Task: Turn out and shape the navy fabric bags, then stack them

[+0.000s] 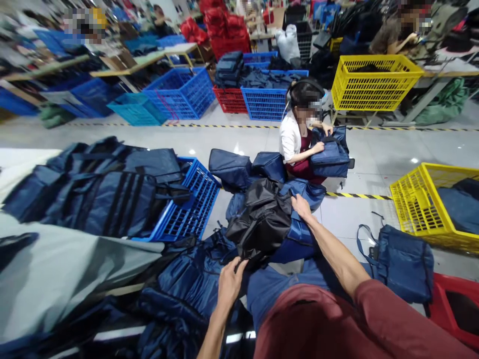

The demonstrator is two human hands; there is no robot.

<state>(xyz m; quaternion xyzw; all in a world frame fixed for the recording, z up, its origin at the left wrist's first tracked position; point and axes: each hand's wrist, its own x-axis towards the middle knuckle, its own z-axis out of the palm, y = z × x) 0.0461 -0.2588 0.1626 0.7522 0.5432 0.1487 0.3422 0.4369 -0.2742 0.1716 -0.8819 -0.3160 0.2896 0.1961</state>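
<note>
bright indoor light | small glare spots on floor | upper corners smeared, stretched | centre fairly sharp

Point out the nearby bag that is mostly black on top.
It is the black-topped bag between the person's left hand and right hand. Other bags nearby, such as the one with the looped strap at right, look mainly navy blue.

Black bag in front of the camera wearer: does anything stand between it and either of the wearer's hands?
Nothing visible does. The left hand has its fingertips at the near edge of the black bag, and the right hand is at its right side. Whatever lies under the bag is largely hidden.
</note>
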